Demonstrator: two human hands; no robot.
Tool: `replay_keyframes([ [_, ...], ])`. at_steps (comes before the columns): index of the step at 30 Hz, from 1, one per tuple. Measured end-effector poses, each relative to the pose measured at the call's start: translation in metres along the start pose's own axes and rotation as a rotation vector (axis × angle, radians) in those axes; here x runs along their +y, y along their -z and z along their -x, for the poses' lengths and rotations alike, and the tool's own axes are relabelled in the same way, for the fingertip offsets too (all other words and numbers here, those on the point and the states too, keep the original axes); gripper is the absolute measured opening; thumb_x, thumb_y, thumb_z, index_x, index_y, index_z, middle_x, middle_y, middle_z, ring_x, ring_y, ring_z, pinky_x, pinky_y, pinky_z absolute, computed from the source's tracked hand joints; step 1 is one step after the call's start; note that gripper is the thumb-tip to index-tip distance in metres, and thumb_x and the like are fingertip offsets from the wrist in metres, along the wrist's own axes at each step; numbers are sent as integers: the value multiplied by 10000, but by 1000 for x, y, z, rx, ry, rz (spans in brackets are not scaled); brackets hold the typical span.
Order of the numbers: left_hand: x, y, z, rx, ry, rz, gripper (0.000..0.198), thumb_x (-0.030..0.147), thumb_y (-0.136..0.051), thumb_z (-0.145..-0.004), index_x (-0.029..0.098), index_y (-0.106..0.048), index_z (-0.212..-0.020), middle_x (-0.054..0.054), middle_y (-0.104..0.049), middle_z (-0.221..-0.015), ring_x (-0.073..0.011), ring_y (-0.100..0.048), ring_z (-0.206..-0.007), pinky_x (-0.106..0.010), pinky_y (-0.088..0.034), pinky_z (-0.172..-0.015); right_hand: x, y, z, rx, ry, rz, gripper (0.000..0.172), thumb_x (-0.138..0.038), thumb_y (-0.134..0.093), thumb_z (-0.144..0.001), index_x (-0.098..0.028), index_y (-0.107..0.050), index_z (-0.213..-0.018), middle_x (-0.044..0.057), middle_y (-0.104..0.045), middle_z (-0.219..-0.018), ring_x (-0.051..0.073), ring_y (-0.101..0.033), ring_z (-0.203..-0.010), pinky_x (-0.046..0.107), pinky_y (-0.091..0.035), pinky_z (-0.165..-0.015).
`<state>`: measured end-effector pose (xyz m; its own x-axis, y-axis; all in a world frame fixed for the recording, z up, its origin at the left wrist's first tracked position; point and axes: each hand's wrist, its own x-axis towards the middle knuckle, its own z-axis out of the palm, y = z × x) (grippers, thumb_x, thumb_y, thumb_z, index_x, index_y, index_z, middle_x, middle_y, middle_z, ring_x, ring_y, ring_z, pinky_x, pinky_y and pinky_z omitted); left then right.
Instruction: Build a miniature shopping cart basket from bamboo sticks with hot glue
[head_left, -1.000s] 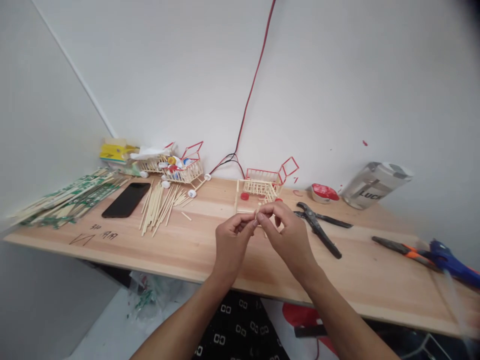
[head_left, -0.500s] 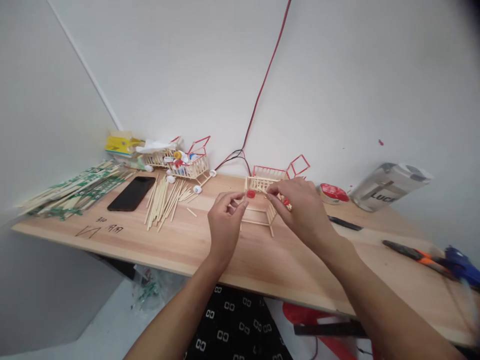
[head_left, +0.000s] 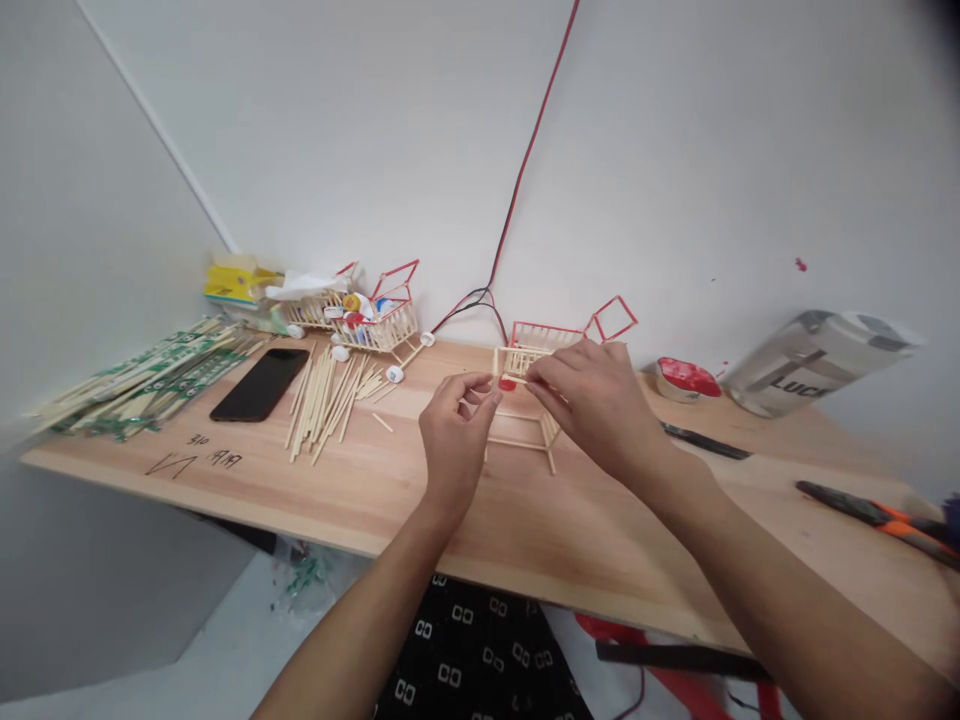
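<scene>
Stick cart point(head_left: 537, 345) was noted on the wooden table point(head_left: 360, 480) near the back wall point(head_left: 675, 150), just beyond both hands, a red cap point(head_left: 507, 383) at its front corner. The right hand point(head_left: 596, 405) was laid over the cart's front, thumb and forefinger pinched tight on a thin stick of its frame; the left hand point(head_left: 459, 432) was held beside the cap, fingers curled nearly closed, contents not discernible. Loose sticks point(head_left: 330, 395) and a black phone point(head_left: 259, 383) were recorded well to the left.
</scene>
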<state>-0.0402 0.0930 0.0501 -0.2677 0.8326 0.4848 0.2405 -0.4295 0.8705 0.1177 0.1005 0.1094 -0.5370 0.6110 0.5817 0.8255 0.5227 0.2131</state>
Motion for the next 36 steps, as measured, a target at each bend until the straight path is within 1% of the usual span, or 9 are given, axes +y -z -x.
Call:
replay_keyframes([
  [5,-2,-1,2,1,5,-7,144,173,-670,-793,182,-682,-936,-39,-705,-914,-136,-612,-759,-259,-467,-689,0,-1,0,-4,7,-34,203,-256,-484,-960,-193,-632,-836,60,-687,-811,217,-518,-838,354,-257,-746],
  [16,-2,-2,1,6,2,-28,139,157,-668,-788,180,-685,-924,-30,-708,-902,-130,-614,-752,-249,-458,-677,1,-3,-2,-1,11,-21,211,-256,-488,-957,-196,-630,-813,52,-679,-795,214,-492,-810,348,-245,-741],
  [28,-1,-1,1,9,9,-29,122,157,-673,-784,177,-684,-904,-26,-705,-872,-130,-604,-737,-254,-456,-674,1,-2,-3,-2,18,-6,230,-264,-473,-967,-194,-637,-822,58,-682,-799,215,-503,-816,351,-246,-733],
  [32,-1,-2,2,17,-12,-32,140,152,-664,-789,181,-682,-925,-24,-704,-886,-130,-604,-745,-251,-453,-672,1,-2,-3,-9,23,4,231,-270,-479,-966,-190,-640,-821,57,-682,-801,214,-502,-813,355,-254,-737],
  [36,-1,-2,3,23,-72,-63,122,144,-649,-801,185,-684,-910,-22,-701,-889,-128,-597,-741,-253,-451,-673,0,-1,-4,-24,16,16,228,-270,-487,-963,-187,-646,-823,60,-682,-809,217,-497,-817,355,-250,-736],
])
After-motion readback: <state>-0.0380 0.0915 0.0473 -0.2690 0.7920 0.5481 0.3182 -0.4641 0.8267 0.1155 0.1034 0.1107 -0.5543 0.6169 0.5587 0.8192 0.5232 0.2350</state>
